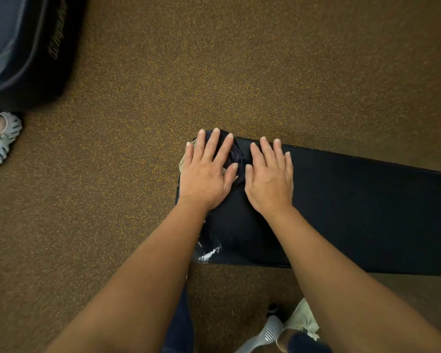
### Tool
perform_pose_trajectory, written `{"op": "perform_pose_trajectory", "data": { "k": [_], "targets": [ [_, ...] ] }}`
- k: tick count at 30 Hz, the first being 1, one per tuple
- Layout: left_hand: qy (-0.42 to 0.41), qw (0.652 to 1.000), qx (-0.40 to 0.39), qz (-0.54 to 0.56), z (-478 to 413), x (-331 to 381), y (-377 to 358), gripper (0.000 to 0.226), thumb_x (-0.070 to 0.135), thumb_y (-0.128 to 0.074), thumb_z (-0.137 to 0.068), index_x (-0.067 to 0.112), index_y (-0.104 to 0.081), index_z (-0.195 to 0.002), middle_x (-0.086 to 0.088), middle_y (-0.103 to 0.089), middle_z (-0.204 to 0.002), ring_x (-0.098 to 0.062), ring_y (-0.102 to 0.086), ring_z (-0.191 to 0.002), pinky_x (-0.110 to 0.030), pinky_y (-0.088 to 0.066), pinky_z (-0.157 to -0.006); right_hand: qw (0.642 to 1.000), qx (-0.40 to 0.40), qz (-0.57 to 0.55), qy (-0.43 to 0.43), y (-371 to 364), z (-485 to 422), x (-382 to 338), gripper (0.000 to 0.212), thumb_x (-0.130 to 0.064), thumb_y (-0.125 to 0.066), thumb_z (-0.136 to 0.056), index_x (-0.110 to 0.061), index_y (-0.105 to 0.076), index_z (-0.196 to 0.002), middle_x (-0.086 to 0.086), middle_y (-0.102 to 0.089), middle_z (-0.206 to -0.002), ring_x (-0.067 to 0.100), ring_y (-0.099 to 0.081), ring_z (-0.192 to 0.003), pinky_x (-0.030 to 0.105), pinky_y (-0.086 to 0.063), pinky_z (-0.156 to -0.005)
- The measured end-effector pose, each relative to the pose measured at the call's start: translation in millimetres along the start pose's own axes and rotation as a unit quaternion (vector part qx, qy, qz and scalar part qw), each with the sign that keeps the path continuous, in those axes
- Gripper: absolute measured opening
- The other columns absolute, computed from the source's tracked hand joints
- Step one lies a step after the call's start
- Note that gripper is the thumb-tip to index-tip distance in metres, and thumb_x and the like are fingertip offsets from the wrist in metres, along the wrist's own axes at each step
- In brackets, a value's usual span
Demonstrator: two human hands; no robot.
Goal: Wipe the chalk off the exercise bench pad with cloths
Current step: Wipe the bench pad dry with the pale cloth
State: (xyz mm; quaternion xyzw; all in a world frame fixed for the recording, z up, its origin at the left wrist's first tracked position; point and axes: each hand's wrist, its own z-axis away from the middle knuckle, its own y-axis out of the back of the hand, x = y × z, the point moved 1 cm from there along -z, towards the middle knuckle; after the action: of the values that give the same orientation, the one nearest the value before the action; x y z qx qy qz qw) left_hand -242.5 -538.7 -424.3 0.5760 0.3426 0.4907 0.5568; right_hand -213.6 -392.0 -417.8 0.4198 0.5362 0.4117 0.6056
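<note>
We press the left hand [205, 178], fingers spread, on the dark cloth [236, 154]; right hand [269, 180] flat at 3 o'clock, chalk [209, 254] at 6 o'clock.

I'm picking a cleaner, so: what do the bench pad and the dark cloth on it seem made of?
Bench pad: probably vinyl or leatherette, black and smooth, with a faint sheen along its far edge. Dark cloth: woven fabric, maybe denim, matte, with a pale stitched hem showing.
</note>
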Motion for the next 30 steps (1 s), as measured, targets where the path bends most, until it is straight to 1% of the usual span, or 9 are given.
{"op": "perform_pose_trajectory", "data": {
  "k": [6, 10, 13, 17, 19, 24, 25, 28, 30],
  "targets": [
    [0.122, 0.992, 0.006, 0.008, 10.4, 19.9, -7.0, 0.062, 0.049, -0.024, -0.096, 0.019, -0.018, -0.150, -0.013, -0.015, -0.158, -0.037, -0.005, -0.145, -0.054, -0.009, -0.116, 1.000, -0.013, 0.003, 0.014, -2.5, 3.3, 5.0, 0.051, -0.027, -0.043, -0.098, -0.011, -0.036, -0.146, 0.009, -0.026, -0.157, 0.030, -0.014, -0.147, 0.047, -0.010, -0.118],
    [0.041, 0.999, -0.017, -0.031, 16.0, 13.8, -5.5, 0.061, 0.049, -0.025, -0.096, 0.019, -0.023, -0.149, -0.018, -0.016, -0.156, -0.040, -0.006, -0.144, -0.059, -0.012, -0.113, 0.999, -0.024, 0.014, 0.016, -3.2, 3.4, 7.0, 0.053, -0.029, -0.040, -0.099, -0.012, -0.031, -0.148, 0.008, -0.022, -0.159, 0.029, -0.011, -0.148, 0.048, -0.007, -0.119],
    [-0.005, 0.999, -0.026, -0.029, 2.7, -10.1, 2.2, 0.062, 0.053, -0.024, -0.095, 0.025, -0.018, -0.151, -0.015, -0.010, -0.158, -0.034, -0.004, -0.145, -0.054, -0.013, -0.115, 0.999, -0.031, 0.017, 0.013, -4.6, 3.0, 6.7, 0.055, -0.031, -0.039, -0.099, -0.012, -0.028, -0.149, 0.009, -0.019, -0.159, 0.030, -0.009, -0.148, 0.051, -0.005, -0.118],
    [0.121, 0.993, -0.010, -0.003, 7.4, 1.0, -3.0, 0.063, 0.051, -0.022, -0.096, 0.022, -0.012, -0.151, -0.016, -0.005, -0.159, -0.035, -0.003, -0.145, -0.053, -0.013, -0.116, 0.999, -0.043, 0.032, 0.006, -4.8, 3.2, 7.8, 0.058, -0.034, -0.036, -0.100, -0.012, -0.021, -0.152, 0.010, -0.012, -0.161, 0.029, -0.002, -0.148, 0.049, -0.001, -0.119],
    [0.139, 0.990, -0.017, -0.010, 19.3, 16.2, -7.0, 0.065, 0.050, -0.022, -0.096, 0.015, -0.016, -0.150, -0.020, -0.009, -0.157, -0.039, -0.004, -0.145, -0.056, -0.012, -0.115, 0.998, -0.049, 0.032, 0.007, -4.6, 3.6, 8.3, 0.059, -0.034, -0.035, -0.100, -0.011, -0.019, -0.152, 0.010, -0.010, -0.161, 0.028, 0.000, -0.149, 0.047, 0.000, -0.119],
    [0.021, 0.997, -0.047, -0.064, 15.4, -3.8, 2.4, 0.072, 0.056, -0.019, -0.094, 0.010, -0.016, -0.150, -0.020, -0.007, -0.157, -0.036, 0.005, -0.145, -0.055, -0.006, -0.116, 0.998, -0.057, 0.039, 0.003, -3.3, 2.8, 6.9, 0.059, -0.035, -0.034, -0.100, -0.011, -0.018, -0.152, 0.009, -0.009, -0.161, 0.027, 0.000, -0.149, 0.047, 0.000, -0.119],
    [0.034, 0.997, -0.049, -0.054, 8.9, -9.1, 4.7, 0.074, 0.057, -0.019, -0.094, 0.009, -0.015, -0.150, -0.019, -0.005, -0.158, -0.034, 0.007, -0.145, -0.053, -0.004, -0.117, 0.997, -0.059, 0.042, 0.002, -3.2, 2.6, 6.9, 0.059, -0.035, -0.033, -0.100, -0.011, -0.018, -0.152, 0.009, -0.008, -0.161, 0.027, 0.001, -0.149, 0.047, 0.000, -0.119],
    [0.149, 0.988, -0.028, 0.010, 2.5, -6.5, 3.3, 0.073, 0.053, -0.023, -0.094, 0.005, -0.015, -0.149, -0.018, -0.008, -0.158, -0.034, 0.003, -0.145, -0.052, -0.006, -0.117, 0.997, -0.060, 0.043, 0.001, -3.2, 2.7, 6.5, 0.059, -0.036, -0.032, -0.101, -0.010, -0.017, -0.152, 0.009, -0.007, -0.162, 0.027, 0.002, -0.149, 0.046, 0.002, -0.119],
    [0.179, 0.984, -0.018, 0.000, 12.3, 13.3, -2.5, 0.073, 0.051, -0.024, -0.094, 0.004, -0.015, -0.149, -0.021, -0.009, -0.157, -0.037, -0.001, -0.145, -0.053, -0.008, -0.116, 0.997, -0.063, 0.042, 0.001, -3.1, 3.1, 6.1, 0.059, -0.036, -0.031, -0.101, -0.010, -0.016, -0.152, 0.009, -0.007, -0.162, 0.026, 0.003, -0.149, 0.046, 0.002, -0.119]
  ]
}}
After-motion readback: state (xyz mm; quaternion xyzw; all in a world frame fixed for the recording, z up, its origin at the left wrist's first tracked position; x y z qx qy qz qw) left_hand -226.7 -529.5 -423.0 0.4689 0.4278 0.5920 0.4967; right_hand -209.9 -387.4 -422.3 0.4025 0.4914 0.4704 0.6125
